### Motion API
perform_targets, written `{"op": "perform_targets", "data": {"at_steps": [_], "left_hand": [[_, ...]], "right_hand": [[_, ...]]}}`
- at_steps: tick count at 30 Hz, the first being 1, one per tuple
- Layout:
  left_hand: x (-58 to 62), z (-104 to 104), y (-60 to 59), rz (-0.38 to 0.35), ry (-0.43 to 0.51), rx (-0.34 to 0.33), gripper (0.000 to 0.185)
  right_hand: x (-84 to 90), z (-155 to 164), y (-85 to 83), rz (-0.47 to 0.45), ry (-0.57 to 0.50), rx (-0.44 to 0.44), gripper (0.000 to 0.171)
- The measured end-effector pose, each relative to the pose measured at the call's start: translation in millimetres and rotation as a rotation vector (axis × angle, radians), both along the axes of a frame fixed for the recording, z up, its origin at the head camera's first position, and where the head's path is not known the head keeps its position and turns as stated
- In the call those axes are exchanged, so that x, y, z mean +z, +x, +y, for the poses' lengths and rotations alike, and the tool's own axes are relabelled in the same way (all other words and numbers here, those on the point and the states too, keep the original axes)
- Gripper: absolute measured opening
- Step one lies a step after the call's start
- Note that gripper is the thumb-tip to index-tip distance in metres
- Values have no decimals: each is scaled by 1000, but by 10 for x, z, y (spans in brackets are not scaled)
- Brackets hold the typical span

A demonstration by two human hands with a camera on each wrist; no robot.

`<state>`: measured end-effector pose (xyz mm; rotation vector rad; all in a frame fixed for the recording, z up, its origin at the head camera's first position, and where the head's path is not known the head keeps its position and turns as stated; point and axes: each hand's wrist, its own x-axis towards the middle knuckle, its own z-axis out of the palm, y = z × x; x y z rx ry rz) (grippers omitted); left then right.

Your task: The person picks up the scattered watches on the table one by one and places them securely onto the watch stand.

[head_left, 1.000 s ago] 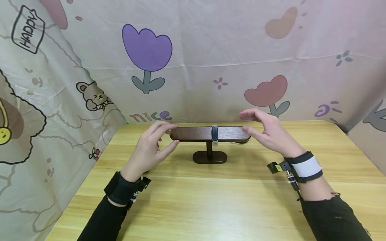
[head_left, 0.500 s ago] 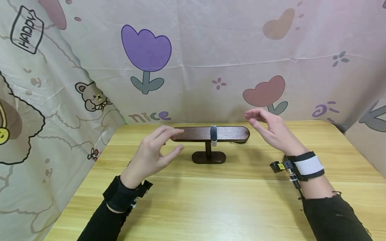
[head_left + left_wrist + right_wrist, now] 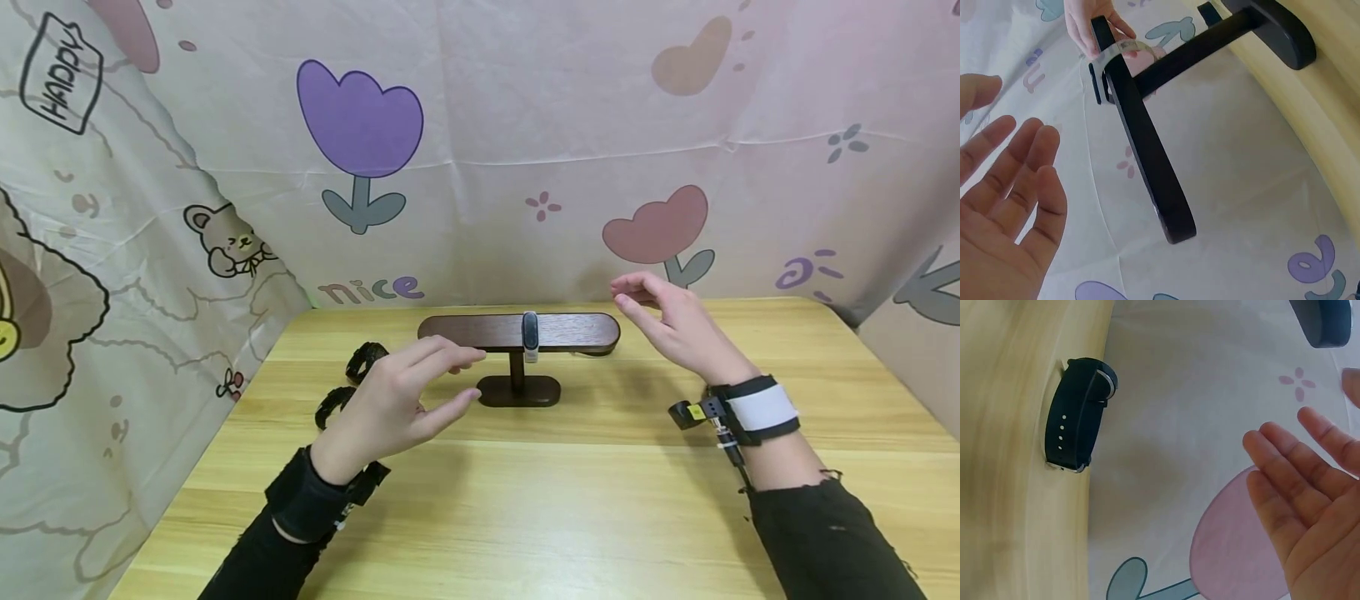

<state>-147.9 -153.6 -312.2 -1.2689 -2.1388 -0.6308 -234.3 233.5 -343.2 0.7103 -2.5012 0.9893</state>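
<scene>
A dark brown wooden watch stand (image 3: pixel 472 329) has a T shape and stands upright on its base (image 3: pixel 521 392). Round its crossbar, near the middle, sits a fitness band (image 3: pixel 530 333) with a dark face and pale strap. My left hand (image 3: pixel 405 400) hovers in front of the bar's left part, fingers relaxed and nothing in them; the left wrist view shows this hand (image 3: pixel 1010 206) apart from the bar. Off the bar's right end my right hand (image 3: pixel 678 329) is raised, its fingers loosely extended and holding nothing.
Two black looped objects, resembling watches, lie left of the stand: a farther one (image 3: pixel 365 360) and a nearer, partly hidden one (image 3: pixel 333 406). A black-strapped watch (image 3: pixel 1079 415) lies near the table's back edge. A printed cloth (image 3: pixel 495 233) hangs behind the wooden table (image 3: pixel 585 500).
The left hand has left the bar's left end and come right and nearer, uncovering the two black loops. My right hand has drawn slightly away from the bar's right end.
</scene>
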Motion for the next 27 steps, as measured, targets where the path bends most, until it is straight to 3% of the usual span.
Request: {"op": "perform_targets", "data": {"at_steps": [12, 21, 27], "left_hand": [[-64, 78, 21, 25, -65, -78, 34], [-102, 135, 56, 45, -132, -78, 32], [-125, 156, 68, 29, -164, -101, 32]], "right_hand": [[-112, -42, -71, -66, 82, 26, 39], [-230, -136, -162, -150, 134, 48, 55], [-308, -190, -212, -130, 190, 47, 61]]}}
